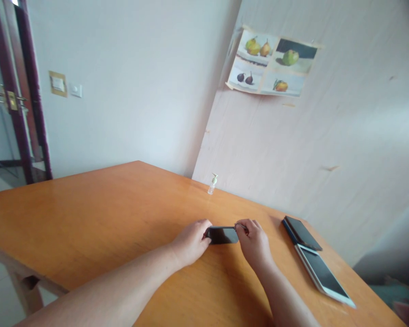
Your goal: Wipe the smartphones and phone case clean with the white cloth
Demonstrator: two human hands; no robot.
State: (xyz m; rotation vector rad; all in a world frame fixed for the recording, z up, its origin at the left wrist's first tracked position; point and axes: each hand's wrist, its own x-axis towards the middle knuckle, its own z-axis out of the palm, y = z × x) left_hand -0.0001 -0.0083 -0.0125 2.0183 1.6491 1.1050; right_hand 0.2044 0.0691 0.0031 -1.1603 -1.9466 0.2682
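Left hand (190, 242) clamped on smartphone (224, 235) end, likely steadying it. Right hand (256, 241) pinches thin item (241, 225) at opposite corner, probably for precision; can't ID it.

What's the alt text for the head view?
Left hand holds one end of a dark flat device, right hand at its other end, over an orange wooden table. A white tablet and flat black case lie right; a small clear pump bottle stands behind; paper fruit paintings hang on a pale wall.
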